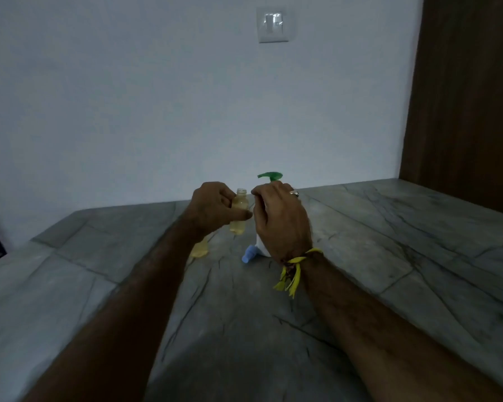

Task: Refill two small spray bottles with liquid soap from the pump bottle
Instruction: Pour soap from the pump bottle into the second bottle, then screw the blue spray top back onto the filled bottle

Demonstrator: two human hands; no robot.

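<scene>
Over a grey stone bench (360,242), I am holding one small spray bottle (239,211) upright in my left hand (215,206), its fingers (240,216) curling round the clear body and the thumb side hidden behind it. The bottle's neck is standing open with no sprayer on it, and pale yellow soap is showing through nearly to the shoulder, so I am judging this fill to be almost done. It is hanging just left of the pump bottle (269,177), clear of the bench.

My right hand (282,219) is arching in front of the pump bottle, fingers bent downward; whether they are pressing the green pump head or gripping the white body I cannot tell, since the hand is covering most of it. The green spout is pointing left, toward the open neck.

The next move, as I am reading it, is calling for the neck to sit squarely under the spout before another press, or for the sprayer cap to go back on.

Counted: one pump bottle; two small bottles, the second (199,249) lying low to the left of the pump bottle, half hidden by my forearm; one blue cap (249,255) lying at the pump bottle's foot. A yellow thread band (295,264) is circling my right wrist.
</scene>
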